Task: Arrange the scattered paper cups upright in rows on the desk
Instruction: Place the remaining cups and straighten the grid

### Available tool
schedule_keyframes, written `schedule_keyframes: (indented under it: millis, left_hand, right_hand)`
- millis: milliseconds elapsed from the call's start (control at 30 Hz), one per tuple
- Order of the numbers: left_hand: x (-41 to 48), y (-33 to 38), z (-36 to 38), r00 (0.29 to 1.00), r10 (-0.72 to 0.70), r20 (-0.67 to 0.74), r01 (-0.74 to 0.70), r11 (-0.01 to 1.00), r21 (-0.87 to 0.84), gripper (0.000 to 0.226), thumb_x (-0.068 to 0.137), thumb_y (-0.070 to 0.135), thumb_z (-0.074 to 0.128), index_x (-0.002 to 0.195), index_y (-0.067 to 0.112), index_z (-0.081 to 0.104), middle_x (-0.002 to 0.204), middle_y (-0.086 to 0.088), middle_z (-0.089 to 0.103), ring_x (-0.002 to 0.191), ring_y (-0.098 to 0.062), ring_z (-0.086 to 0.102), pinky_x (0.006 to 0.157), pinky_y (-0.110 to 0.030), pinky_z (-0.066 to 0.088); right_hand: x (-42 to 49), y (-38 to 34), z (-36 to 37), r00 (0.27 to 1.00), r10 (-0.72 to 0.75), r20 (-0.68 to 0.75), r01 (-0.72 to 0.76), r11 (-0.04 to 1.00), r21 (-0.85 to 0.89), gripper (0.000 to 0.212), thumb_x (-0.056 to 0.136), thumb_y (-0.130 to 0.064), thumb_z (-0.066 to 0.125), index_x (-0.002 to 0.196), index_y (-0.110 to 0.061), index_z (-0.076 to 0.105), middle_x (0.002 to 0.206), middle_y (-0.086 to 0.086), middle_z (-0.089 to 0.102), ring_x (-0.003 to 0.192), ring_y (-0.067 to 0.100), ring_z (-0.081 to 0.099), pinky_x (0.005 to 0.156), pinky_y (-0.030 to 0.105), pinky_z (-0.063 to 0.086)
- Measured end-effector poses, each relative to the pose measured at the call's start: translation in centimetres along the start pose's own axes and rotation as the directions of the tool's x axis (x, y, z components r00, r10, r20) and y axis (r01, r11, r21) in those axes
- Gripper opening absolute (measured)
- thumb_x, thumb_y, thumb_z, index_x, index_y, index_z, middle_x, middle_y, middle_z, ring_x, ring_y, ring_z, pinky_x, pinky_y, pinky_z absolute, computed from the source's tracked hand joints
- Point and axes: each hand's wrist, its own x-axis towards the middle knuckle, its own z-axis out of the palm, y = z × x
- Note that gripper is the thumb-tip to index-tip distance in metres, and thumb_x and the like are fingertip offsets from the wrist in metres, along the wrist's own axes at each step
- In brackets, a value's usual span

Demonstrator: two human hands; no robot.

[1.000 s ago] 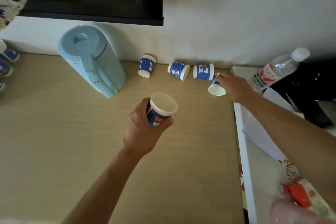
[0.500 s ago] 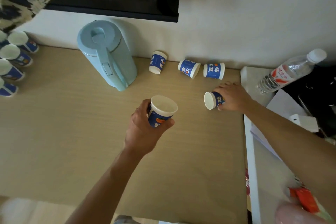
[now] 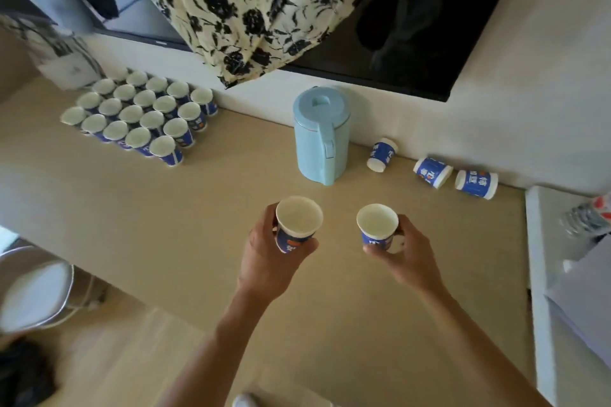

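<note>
Both hands loaded. Left hand is wrapped round a blue-and-white paper cup, thumb and fingers on its wall, mouth up. Right hand grips a second cup the same way, long axis also upright. The two cups ride side by side, apart, over the middle of the worktop; I judge them carried, not set down.

The block of upright cups stands at about 10 o'clock from the hands, well apart, its rows running slantwise. Its near corner cup is the closest point. The left hand is the nearer of the two; the right would have to travel further and follow behind it.

A pale blue kettle stands at 12 o'clock from the left hand. Three fallen cups lie on their sides by the wall, 1 to 2 o'clock from the right hand.

Likely next: sweep to 10 o'clock and set down with no turning needed. The rows are tight, so a neighbour could be knocked.
</note>
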Motion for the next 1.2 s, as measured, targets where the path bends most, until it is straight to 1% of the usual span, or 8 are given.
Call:
schedule_keyframes:
  millis: [67,267,367,500,600,767,1000,1200]
  left_hand:
    - [-0.6,-1.2,-2.9,0.999,-0.012,-0.049,0.011,1.0,-0.018,0.055,0.072,0.02,0.088,0.119,0.024,0.06,0.101,0.013,0.071,0.089,0.005,0.064,0.066,-0.004,0.044]
    - [-3.0,-5.1,-11.1,0.983,-0.015,-0.185,-0.004,0.995,-0.097,0.056,0.073,0.019,0.088,0.121,0.023,0.06,0.102,0.012,0.071,0.089,-0.001,0.068,0.07,-0.012,0.05]
    - [-4.6,-7.3,-15.8,0.972,-0.025,-0.234,-0.01,0.989,-0.145,0.054,0.073,0.019,0.088,0.118,0.026,0.06,0.102,0.013,0.071,0.088,0.002,0.066,0.07,-0.012,0.05]
    - [-6.2,-10.1,-21.9,0.957,-0.028,-0.29,-0.027,0.982,-0.185,0.053,0.073,0.018,0.088,0.118,0.025,0.06,0.103,0.013,0.069,0.091,-0.001,0.066,0.076,-0.022,0.055]
    - [-7.3,-12.3,-26.7,0.941,-0.026,-0.337,-0.04,0.981,-0.189,0.052,0.074,0.019,0.088,0.118,0.027,0.059,0.105,0.012,0.069,0.094,-0.004,0.066,0.079,-0.025,0.056]
    - [-8.3,-15.1,-32.9,0.895,-0.066,-0.441,-0.035,0.975,-0.218,0.054,0.074,0.021,0.088,0.117,0.029,0.057,0.104,0.02,0.067,0.095,0.0,0.065,0.078,-0.022,0.055]
    - [-7.4,-19.6,-39.5,0.842,-0.152,-0.518,0.006,0.962,-0.272,0.054,0.074,0.022,0.087,0.117,0.031,0.057,0.105,0.02,0.069,0.097,-0.002,0.067,0.081,-0.027,0.056]
    - [-2.5,-24.1,-44.8,0.814,-0.194,-0.547,0.091,0.974,-0.21,0.055,0.073,0.027,0.088,0.117,0.032,0.056,0.106,0.016,0.07,0.099,-0.007,0.068,0.084,-0.037,0.058]
  right_hand:
    - [-1.0,-3.2,2.6,0.999,-0.032,0.001,0.032,0.998,0.061,0.058,0.058,-0.056,0.077,0.107,-0.029,0.062,0.095,-0.016,0.07,0.091,-0.006,0.062,0.069,0.006,0.041]
    - [-3.7,-11.7,10.5,0.996,-0.084,-0.005,0.084,0.984,0.158,0.049,0.06,-0.048,0.08,0.104,-0.031,0.064,0.094,-0.018,0.07,0.093,-0.003,0.064,0.073,0.005,0.042]
    - [-5.7,-16.1,14.9,0.993,-0.119,-0.012,0.119,0.976,0.181,0.05,0.069,-0.033,0.086,0.113,-0.033,0.063,0.1,-0.015,0.071,0.097,0.002,0.065,0.076,0.012,0.044]
    - [-8.9,-20.6,20.3,0.989,-0.143,-0.026,0.146,0.966,0.215,0.055,0.075,-0.022,0.088,0.12,-0.034,0.059,0.107,-0.016,0.07,0.1,0.001,0.065,0.079,0.021,0.044]
    - [-11.0,-23.4,24.8,0.988,-0.156,-0.015,0.155,0.958,0.242,0.055,0.074,-0.021,0.089,0.118,-0.034,0.059,0.107,-0.017,0.07,0.098,-0.003,0.064,0.078,0.02,0.044]
    - [-12.2,-27.3,30.5,0.979,-0.199,0.031,0.185,0.948,0.26,0.055,0.075,-0.017,0.088,0.119,-0.031,0.059,0.109,-0.014,0.069,0.1,0.002,0.064,0.076,0.008,0.044]
    - [-10.4,-32.2,38.3,0.964,-0.242,0.111,0.203,0.938,0.282,0.053,0.075,-0.016,0.088,0.118,-0.026,0.058,0.111,-0.009,0.068,0.107,0.014,0.064,0.089,0.03,0.051]
    - [-6.2,-34.6,47.2,0.953,-0.272,0.136,0.224,0.93,0.293,0.052,0.075,-0.018,0.088,0.116,-0.026,0.059,0.106,-0.008,0.068,0.101,0.017,0.064,0.087,0.035,0.053]
